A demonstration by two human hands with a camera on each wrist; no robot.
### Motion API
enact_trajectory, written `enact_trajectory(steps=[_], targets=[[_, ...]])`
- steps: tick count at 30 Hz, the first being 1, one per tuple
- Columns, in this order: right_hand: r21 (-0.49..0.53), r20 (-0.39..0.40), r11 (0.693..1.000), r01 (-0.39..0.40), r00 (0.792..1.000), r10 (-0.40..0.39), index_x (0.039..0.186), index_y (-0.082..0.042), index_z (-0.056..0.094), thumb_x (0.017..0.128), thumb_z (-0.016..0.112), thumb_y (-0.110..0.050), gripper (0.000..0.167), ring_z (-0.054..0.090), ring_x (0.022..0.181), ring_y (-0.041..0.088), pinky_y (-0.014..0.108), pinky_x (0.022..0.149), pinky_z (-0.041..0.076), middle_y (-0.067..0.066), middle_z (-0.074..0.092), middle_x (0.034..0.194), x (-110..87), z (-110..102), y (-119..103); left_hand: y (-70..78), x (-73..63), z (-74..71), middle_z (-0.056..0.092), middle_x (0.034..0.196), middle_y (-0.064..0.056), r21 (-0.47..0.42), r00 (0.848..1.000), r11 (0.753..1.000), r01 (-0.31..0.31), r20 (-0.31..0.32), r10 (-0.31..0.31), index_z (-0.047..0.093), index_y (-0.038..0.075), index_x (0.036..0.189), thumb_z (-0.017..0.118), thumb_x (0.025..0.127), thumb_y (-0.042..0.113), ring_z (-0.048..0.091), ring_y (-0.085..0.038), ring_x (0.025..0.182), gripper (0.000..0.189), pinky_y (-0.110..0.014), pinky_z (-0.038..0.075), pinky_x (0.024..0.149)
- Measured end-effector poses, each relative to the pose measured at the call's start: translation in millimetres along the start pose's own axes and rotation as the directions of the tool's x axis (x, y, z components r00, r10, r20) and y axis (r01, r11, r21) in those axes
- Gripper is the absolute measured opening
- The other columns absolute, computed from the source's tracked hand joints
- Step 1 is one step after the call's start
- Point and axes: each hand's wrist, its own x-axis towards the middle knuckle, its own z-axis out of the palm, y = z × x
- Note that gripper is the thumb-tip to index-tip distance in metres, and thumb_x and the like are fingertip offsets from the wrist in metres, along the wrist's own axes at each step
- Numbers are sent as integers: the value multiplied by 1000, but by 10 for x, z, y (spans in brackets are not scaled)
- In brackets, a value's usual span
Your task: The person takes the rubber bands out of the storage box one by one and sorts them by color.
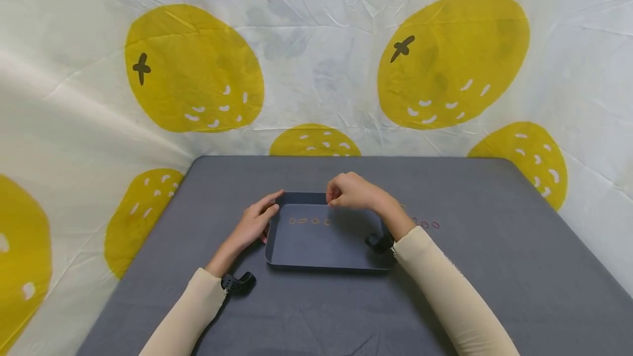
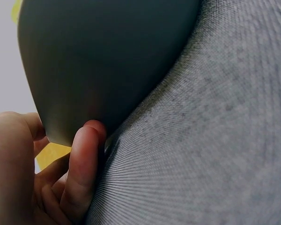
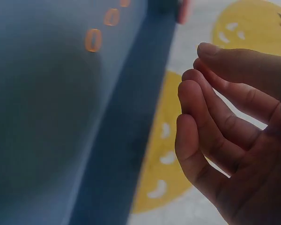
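Note:
A dark grey rectangular tray (image 1: 316,249) lies on the table, with several small orange rubber bands (image 3: 87,41) in a row across its floor. My left hand (image 1: 254,221) grips the tray's left wall, thumb at the rim and fingertips (image 2: 94,126) against the outer side. Over the tray's far edge hovers my right hand (image 1: 357,191), its fingers loosely bent. The right wrist view shows nothing between that thumb and the fingers. Several red rubber bands (image 1: 432,224) lie on the table right of the tray, partly behind the right forearm.
Grey cloth covers the table (image 1: 494,268). Behind it hangs a white curtain (image 1: 316,81) printed with yellow fruit. Black wrist cameras (image 1: 239,283) sit on both wrists, the right one over the tray's right side. Another yellowish band (image 1: 403,205) shows beside the right wrist.

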Motion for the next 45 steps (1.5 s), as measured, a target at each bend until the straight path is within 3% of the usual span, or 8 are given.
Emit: enact_trajectory(steps=[7,13,23,30,45], targets=[[-31,49,999,-42,998,43,86,-13,75,91,77,-11,5,60,68,10,25,64,50,-2,72,82,78,210,109,-9,10,45,52,153,-19,-5,1000,1000,3,14,-3,43,31,159,48,111,40,56,-24,45,50,-46,57,44],[-50,51,998,-29,998,31,83,-13,75,89,79,-12,7,59,66,9,24,63,49,-4,72,78,135,318,118,-21,2,40,56,147,-18,1,1000,1000,15,-12,-15,45,31,158,49,111,35,57,-24,44,47,-46,56,42],[-54,60,995,-79,995,82,78,-16,73,84,84,-14,13,59,67,10,25,64,49,-6,69,73,217,462,169,-17,-13,34,56,148,-18,4,1000,1000,19,-10,-19,45,32,158,49,111,37,58,-23,44,48,-45,57,43],[-40,52,993,-112,992,114,77,-16,74,83,86,-12,14,60,69,10,26,66,51,-6,69,74,220,500,183,-1,-7,30,53,152,-19,4,1000,1000,23,-10,-23,45,33,158,49,111,36,58,-23,43,47,-45,57,43],[-45,42,997,-65,997,67,74,-15,74,86,83,-12,15,55,63,9,23,60,46,-7,67,70,192,488,168,17,-4,3,53,152,-18,8,1000,1000,23,-13,-23,45,33,158,48,111,35,58,-23,43,47,-45,57,44]])
